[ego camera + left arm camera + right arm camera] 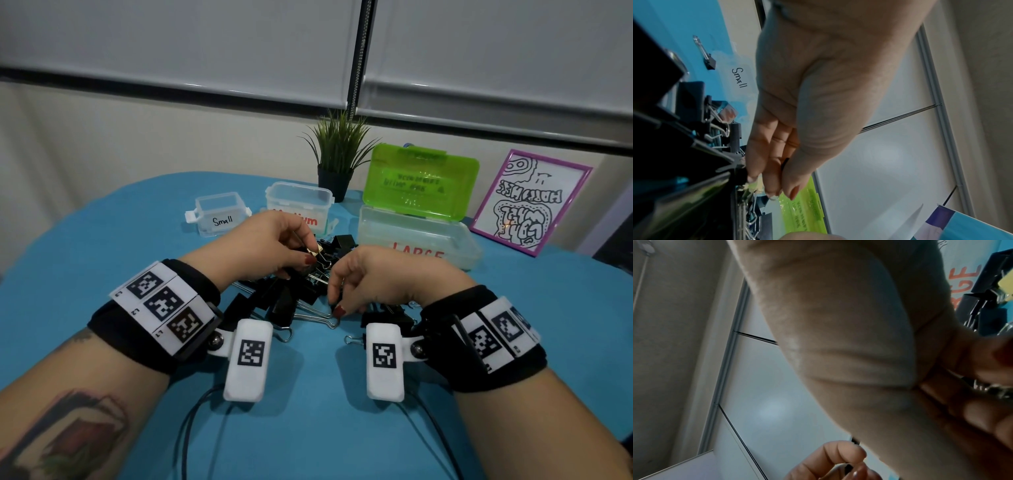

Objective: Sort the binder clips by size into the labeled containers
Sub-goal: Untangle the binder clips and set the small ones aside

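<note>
Blue table (102, 240) holds a clip pile (291, 298). Over the pile, left hand (270, 240) pinches a clip (317, 255); right hand (383, 281) pinches a wire handle (334, 320).

A pile of clips (291, 294) lies in the middle of the table (102, 240). The left hand (270, 243) is over the far side of the pile. The right hand (376, 277) is over its right side, nearer the person. Behind the pile stand three boxes in a row. The Small box (219, 214) is on the left, the Medium box (301, 202) is in the middle, and the Large box (418, 236) is on the right. A plant (337, 154) stands behind the Medium box. A picture (529, 202) leans to the right of the Large box. One small clip (354, 340) lies alone in front of the pile.
</note>
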